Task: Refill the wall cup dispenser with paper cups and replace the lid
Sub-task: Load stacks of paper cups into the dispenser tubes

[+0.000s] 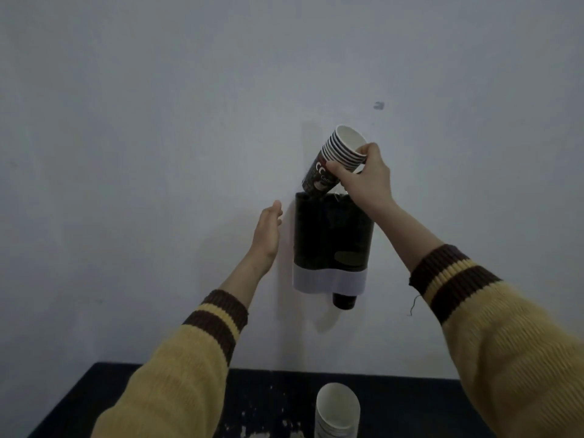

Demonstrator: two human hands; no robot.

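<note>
Head view: two cup stacks (319, 175) (337, 412) (one in right hand (363, 181)).

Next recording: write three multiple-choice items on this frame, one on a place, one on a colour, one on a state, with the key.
1. Where is the stack of cups held by the right hand? A) at the dispenser's top B) on the table C) under the dispenser
2. What colour is the band at the dispenser's bottom? A) red B) white C) green
3. How is the left hand? A) gripping a lid B) open, holding nothing C) holding a cup
Key: 1A, its base tilts over the top edge; 2B, pale under the black body; 3B, fingers straight.
</note>
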